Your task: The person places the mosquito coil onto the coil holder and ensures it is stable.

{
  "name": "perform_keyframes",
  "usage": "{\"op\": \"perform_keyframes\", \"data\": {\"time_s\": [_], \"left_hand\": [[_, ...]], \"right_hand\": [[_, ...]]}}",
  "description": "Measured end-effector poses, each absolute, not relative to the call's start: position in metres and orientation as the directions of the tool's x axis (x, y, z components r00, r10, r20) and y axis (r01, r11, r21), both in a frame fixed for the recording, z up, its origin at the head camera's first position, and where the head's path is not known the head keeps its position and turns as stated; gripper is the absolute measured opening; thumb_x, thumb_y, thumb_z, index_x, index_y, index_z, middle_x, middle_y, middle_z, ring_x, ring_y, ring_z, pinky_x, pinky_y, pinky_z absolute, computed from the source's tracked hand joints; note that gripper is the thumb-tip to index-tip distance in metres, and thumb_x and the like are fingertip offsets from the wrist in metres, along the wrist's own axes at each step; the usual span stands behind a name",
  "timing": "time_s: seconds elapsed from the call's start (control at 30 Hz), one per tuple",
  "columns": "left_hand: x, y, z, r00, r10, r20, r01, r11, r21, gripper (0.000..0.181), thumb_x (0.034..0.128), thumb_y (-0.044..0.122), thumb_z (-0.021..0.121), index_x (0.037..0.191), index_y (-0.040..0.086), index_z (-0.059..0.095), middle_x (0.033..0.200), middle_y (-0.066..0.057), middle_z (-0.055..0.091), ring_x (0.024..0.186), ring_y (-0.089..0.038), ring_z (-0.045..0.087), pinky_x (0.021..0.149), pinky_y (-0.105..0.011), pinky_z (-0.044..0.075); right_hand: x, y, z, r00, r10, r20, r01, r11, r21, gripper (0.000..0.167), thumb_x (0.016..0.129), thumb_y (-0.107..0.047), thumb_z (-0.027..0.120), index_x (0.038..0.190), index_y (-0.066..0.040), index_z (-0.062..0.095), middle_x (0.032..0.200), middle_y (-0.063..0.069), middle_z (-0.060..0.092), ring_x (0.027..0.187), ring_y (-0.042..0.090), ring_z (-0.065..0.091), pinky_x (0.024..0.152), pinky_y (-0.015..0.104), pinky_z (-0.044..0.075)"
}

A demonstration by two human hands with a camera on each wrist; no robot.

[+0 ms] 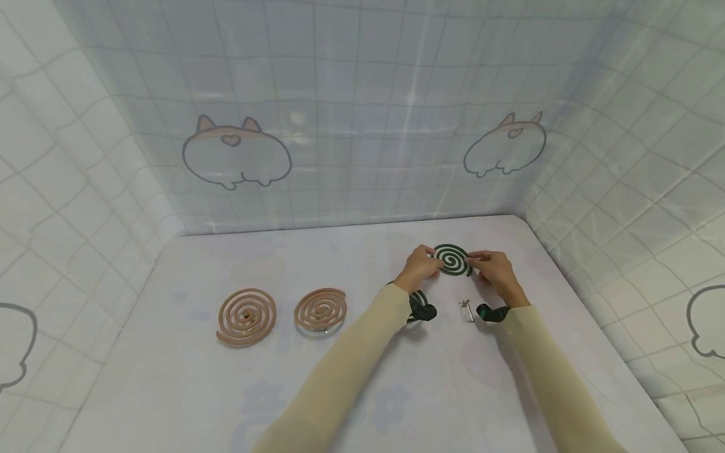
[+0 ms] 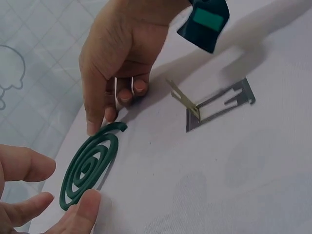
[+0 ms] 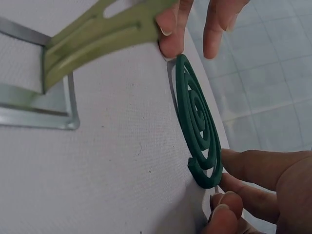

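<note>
A green spiral mosquito coil (image 1: 451,260) is between the two hands at the far right of the table. My right hand (image 1: 494,272) pinches the coil's outer edge, close to its loose tail, between thumb and forefinger. Across from it my left hand (image 1: 420,267) has its digits spread; one fingertip touches the opposite edge of the coil (image 2: 83,170), while others are off it. Closer to me lies a thin metal stand (image 1: 466,311), its bent-up prong (image 2: 183,100) rising from a flat rectangular frame. Another green coil (image 1: 420,297) is mostly hidden under the left wrist.
Two brown coils lie to the left: one (image 1: 246,316) at far left, the other (image 1: 320,308) nearer the middle with a bit of metal showing beneath. White grid-patterned curtains (image 1: 362,163) enclose the table (image 1: 187,390) at the back and sides.
</note>
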State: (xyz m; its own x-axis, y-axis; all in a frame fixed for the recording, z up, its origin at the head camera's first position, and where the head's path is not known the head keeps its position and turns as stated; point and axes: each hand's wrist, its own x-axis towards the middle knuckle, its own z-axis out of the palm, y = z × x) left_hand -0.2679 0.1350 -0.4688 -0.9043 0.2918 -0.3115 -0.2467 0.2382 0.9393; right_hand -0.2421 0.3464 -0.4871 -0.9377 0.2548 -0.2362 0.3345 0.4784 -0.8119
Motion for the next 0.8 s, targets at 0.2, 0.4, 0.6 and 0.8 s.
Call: {"op": "perform_keyframes", "data": {"time_s": [0.2,0.4,0.6,0.8], "left_hand": [[-0.2679,0.1341,-0.4688,-0.902,0.291,-0.318,-0.262,0.214,0.941,0.044,0.0967,0.008,0.07,0.137,0.001,0.054,0.097,-0.006,0.061,0.094,-0.028,0.069,0.089,-0.039,0.055],[-0.2649,0.1315,-0.47,-0.898,0.299,-0.323,-0.284,0.167,0.944,0.045,0.096,0.005,0.069,0.138,0.0,0.053,0.087,-0.005,0.062,0.091,-0.029,0.069,0.087,-0.04,0.055],[-0.266,0.1317,-0.4686,-0.9,0.304,-0.313,-0.304,0.078,0.95,0.045,0.0947,0.0,0.068,0.137,0.0,0.055,0.086,-0.005,0.063,0.089,-0.028,0.069,0.089,-0.044,0.056],[-0.2654,0.1316,-0.4678,-0.904,0.294,-0.309,-0.305,0.062,0.95,0.041,0.0945,-0.002,0.068,0.134,0.001,0.058,0.087,-0.006,0.063,0.082,-0.024,0.065,0.088,-0.044,0.057]], "right_hand": [[-0.2415,0.3443,-0.487,-0.943,0.232,-0.236,0.322,0.478,-0.817,0.047,0.101,-0.025,0.068,0.14,-0.001,0.057,0.107,0.016,0.059,0.069,0.017,0.054,0.058,0.028,0.048],[-0.2409,0.3431,-0.4883,-0.95,0.202,-0.236,0.303,0.432,-0.85,0.05,0.101,-0.027,0.07,0.141,-0.002,0.052,0.098,0.012,0.063,0.07,0.017,0.057,0.059,0.028,0.051],[-0.2411,0.3474,-0.489,-0.962,0.168,-0.216,0.267,0.403,-0.875,0.052,0.1,-0.028,0.071,0.142,-0.002,0.053,0.087,0.007,0.068,0.069,0.015,0.058,0.061,0.028,0.053],[-0.2413,0.3478,-0.4917,-0.968,0.144,-0.208,0.246,0.349,-0.904,0.05,0.099,-0.024,0.072,0.141,-0.002,0.053,0.084,0.007,0.065,0.067,0.014,0.057,0.059,0.028,0.056]]}}
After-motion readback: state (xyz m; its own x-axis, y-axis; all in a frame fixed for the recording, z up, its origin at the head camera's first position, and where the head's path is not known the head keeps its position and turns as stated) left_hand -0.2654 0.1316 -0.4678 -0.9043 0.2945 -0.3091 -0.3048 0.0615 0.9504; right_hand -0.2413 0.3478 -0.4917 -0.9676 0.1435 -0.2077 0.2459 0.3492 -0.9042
